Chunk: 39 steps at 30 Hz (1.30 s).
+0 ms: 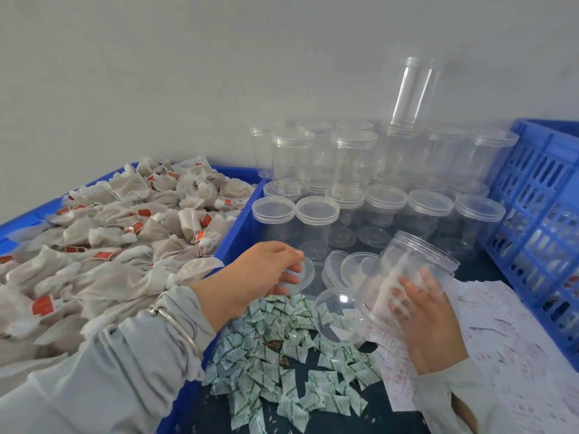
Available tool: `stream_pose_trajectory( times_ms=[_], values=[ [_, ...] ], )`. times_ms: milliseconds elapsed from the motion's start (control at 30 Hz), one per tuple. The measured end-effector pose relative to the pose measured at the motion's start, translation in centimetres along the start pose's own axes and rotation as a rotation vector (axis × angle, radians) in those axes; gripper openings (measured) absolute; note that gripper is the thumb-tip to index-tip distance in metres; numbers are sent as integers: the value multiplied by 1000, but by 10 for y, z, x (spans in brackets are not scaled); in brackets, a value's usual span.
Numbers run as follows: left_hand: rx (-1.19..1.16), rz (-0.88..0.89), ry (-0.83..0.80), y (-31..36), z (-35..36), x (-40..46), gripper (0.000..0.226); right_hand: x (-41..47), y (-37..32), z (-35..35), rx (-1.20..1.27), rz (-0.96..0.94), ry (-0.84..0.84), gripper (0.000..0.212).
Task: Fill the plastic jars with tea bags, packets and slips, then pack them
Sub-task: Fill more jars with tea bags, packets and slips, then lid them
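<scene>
Head view: the right hand (430,321) has its grip wrapped around 1 open jar (413,277), which is lifted and tilted, with its long axis running from the base against the palm up and away to the threaded mouth at the far right. Taking this jar as the landmark, the left hand (266,270) is to its left and apart from it, its fingers lightly curled over a loose lid (305,274); whether they really pinch the lid I cannot tell. The heap of green-printed packets (282,349) lies near-left of the jar, just below the left hand, so that hand looks nearer for the next pick. Printed slips (488,333) lie under and right of the jar, while the tea bags (109,239) fill a blue tray (241,220) far left. Capped empty jars (354,164) stand behind it.
</scene>
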State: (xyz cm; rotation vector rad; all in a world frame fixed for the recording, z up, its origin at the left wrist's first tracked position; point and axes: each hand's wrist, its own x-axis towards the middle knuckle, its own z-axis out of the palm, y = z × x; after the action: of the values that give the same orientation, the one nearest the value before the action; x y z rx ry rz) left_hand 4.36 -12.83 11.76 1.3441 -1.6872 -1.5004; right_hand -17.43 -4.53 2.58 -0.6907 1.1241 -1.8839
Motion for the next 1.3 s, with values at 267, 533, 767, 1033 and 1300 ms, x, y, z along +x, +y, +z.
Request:
stream_pose_trajectory(
  times_ms=[267, 533, 767, 1033, 1300],
  values=[
    [328, 380, 566, 18, -77, 2, 21, -32, 10, 37, -370, -272, -185, 90],
    [877, -52, -10, -12, -151, -12, 26, -55, 28, 90, -424, -103, -504, 101],
    [1079, -74, -144, -16, -154, -13, 36, -62, 52, 87, -456, -47, -535, 98],
    [665, 142, 305, -11, -144, -10, 27, -61, 58, 82, -494, -88, -512, 94],
    [276, 411, -94, 0, -93, -29, 22, -64, 59, 84, -590, -156, -483, 100]
  ],
)
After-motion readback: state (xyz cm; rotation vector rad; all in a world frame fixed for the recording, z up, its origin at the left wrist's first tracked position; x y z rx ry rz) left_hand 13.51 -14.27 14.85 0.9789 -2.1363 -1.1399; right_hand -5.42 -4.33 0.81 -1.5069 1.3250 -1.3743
